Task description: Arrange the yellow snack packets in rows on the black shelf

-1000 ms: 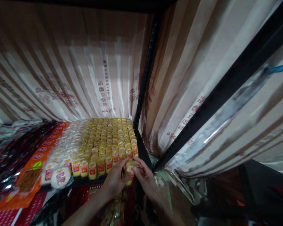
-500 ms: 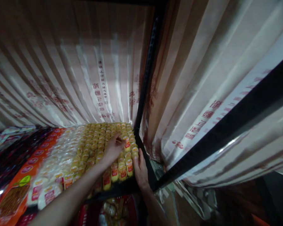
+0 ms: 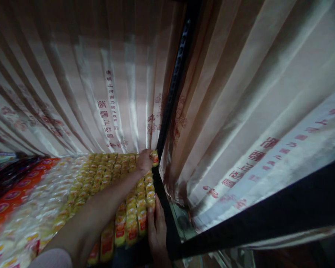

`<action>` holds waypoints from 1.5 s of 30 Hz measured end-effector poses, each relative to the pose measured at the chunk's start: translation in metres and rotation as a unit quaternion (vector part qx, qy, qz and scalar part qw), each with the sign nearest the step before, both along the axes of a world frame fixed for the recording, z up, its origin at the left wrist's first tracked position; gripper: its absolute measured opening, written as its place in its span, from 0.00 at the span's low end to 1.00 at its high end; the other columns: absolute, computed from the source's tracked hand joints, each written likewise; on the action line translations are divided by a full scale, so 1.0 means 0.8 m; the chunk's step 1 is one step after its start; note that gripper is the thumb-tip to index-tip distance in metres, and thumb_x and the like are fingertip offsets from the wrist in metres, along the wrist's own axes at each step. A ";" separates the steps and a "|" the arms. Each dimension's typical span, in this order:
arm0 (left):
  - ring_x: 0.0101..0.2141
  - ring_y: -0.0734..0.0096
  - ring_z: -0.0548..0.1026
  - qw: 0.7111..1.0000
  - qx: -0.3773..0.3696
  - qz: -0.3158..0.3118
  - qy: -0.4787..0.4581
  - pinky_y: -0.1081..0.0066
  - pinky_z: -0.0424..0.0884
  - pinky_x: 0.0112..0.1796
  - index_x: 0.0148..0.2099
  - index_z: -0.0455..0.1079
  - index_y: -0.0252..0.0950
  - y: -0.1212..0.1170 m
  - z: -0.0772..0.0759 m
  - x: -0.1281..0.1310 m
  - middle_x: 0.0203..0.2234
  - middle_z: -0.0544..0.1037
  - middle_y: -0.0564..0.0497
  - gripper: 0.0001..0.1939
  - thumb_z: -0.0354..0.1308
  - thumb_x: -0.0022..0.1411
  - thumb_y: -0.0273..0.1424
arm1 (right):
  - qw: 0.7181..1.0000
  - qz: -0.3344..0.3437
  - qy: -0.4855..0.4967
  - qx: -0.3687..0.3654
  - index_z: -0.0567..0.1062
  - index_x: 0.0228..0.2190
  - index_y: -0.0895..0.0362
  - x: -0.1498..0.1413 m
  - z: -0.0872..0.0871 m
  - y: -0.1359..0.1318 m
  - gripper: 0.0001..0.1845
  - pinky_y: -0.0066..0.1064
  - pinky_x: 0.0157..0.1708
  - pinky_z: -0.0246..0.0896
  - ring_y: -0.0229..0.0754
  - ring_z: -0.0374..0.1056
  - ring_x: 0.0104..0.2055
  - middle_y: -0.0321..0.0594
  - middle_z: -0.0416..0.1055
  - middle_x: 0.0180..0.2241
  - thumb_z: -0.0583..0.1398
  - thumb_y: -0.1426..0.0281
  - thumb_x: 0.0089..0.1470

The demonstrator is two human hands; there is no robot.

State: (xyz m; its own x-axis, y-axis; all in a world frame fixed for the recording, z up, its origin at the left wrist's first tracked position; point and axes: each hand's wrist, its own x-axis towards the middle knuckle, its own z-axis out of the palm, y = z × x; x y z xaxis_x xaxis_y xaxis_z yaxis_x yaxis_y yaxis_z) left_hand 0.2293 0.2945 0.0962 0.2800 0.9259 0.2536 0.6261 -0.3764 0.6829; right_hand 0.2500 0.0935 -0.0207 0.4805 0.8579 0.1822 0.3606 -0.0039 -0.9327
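Rows of small yellow packets (image 3: pixel 99 175) with red-and-white labels stand close together on a dark shelf. My left hand (image 3: pixel 144 160) reaches across them to the far right corner. Its fingers are closed around one yellow packet (image 3: pixel 155 158), close to the upright post; part of the grip is hidden. My right hand (image 3: pixel 158 227) lies along the near right side of the outermost row, fingers straight and close together, the fingertips against the packets. It holds nothing.
White clear-wrapped packets (image 3: pixel 44 201) and orange packages (image 3: pixel 24 184) lie left of the yellow ones. A black metal post (image 3: pixel 171 89) rises at the far corner, and a black bar (image 3: pixel 254 219) runs along the right. Pleated printed curtains (image 3: pixel 128 89) hang behind and to the right.
My left hand has moved from above the front rows to the far right corner. The view has shifted closer, and my right hand stays along the packets' right side.
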 end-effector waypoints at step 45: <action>0.48 0.61 0.67 0.949 0.017 -0.077 0.306 0.67 0.62 0.46 0.44 0.72 0.35 0.022 0.016 0.017 0.40 0.77 0.44 0.14 0.52 0.57 0.21 | 0.988 -0.061 -0.119 0.075 0.64 0.56 0.59 -0.001 -0.007 -0.006 0.25 0.40 0.53 0.63 0.49 0.62 0.57 0.46 0.65 0.56 0.51 0.62 0.60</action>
